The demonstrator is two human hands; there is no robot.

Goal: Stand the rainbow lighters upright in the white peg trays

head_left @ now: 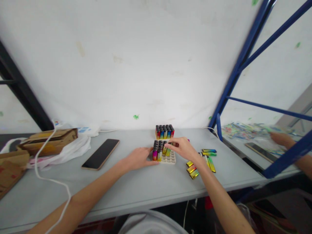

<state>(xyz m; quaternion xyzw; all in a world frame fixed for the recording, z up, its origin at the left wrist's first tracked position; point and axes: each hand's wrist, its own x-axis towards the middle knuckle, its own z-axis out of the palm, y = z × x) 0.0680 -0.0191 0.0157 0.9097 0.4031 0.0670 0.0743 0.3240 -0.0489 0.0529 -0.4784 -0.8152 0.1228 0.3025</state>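
Note:
A pale tray (170,158) of round-edged sockets stands on the grey table, its left part filled with several upright lighters (155,154) with black tops. At the tray's left side rests my left hand (140,158), thumb and fingers spread apart around its front left corner and touching the edge. My right hand (181,147) is closed in a pinch over the tray, holding a yellow-green lighter (168,151) upright among the sockets. Right of the tray, several shiny lighters (192,170) lie loose, partly hidden by my right forearm.
Behind the tray stands a full block of lighters (165,132). On the left are a phone (101,154), cardboard boxes (48,141), a plastic bag (73,148) and a white cable (39,175). A blue metal frame (231,78) rises at right; beyond it is another person's hand (282,139).

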